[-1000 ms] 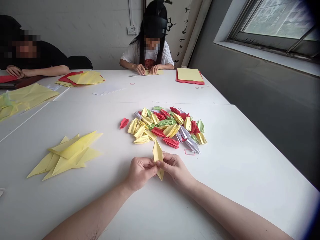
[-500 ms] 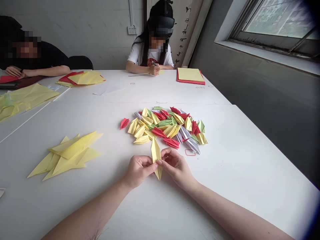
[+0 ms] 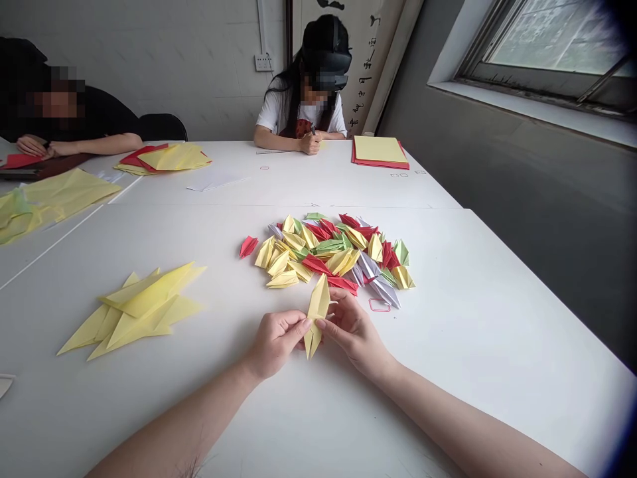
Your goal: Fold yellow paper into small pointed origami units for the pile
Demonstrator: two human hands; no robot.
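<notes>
A long, pointed piece of folded yellow paper stands nearly upright between my hands, its lower end split into two points. My left hand pinches its left edge between thumb and fingers. On the other edge, my right hand grips it with the thumb in front and the fingers behind. Just beyond lies a pile of small folded paper pieces in yellow, red, green and pale purple. To the left, several larger folded yellow papers lie stacked loosely.
Across the white table a person writes with a pen. Another person leans at the far left. Yellow and red sheets lie stacked at the far right; more papers rest at the far left.
The folded yellow paper has tilted to the right at its top, and its lower end now shows two separate points. Both hands keep their hold, nearly in place.
</notes>
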